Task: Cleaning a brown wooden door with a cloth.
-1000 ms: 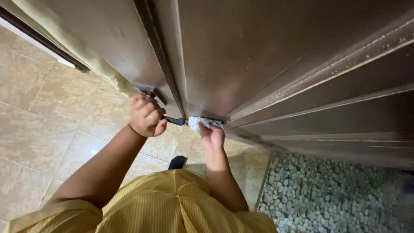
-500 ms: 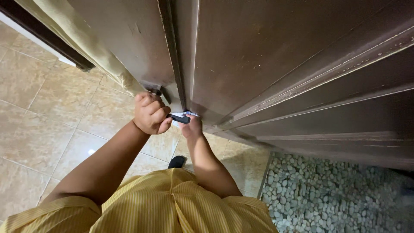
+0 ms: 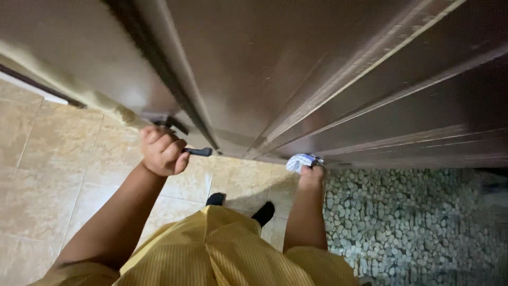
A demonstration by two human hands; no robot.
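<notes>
Two hands are up at one dark brown door (image 3: 317,58), one handle and one cloth between them. Left of the door's edge, the left hand (image 3: 161,151) is fisted tight round the black door handle (image 3: 198,152), arm reaching up from the yellow shirt (image 3: 222,249), and the handle's tip pokes out of the fist toward the door edge. Further right, the right hand (image 3: 311,173) is raised straight, fingers closed over a crumpled white cloth (image 3: 300,161) pressed to the door's lower moulding, the cloth bunched above the fingertips. Right of that arm, under the door, lies a pebble floor (image 3: 413,222).
</notes>
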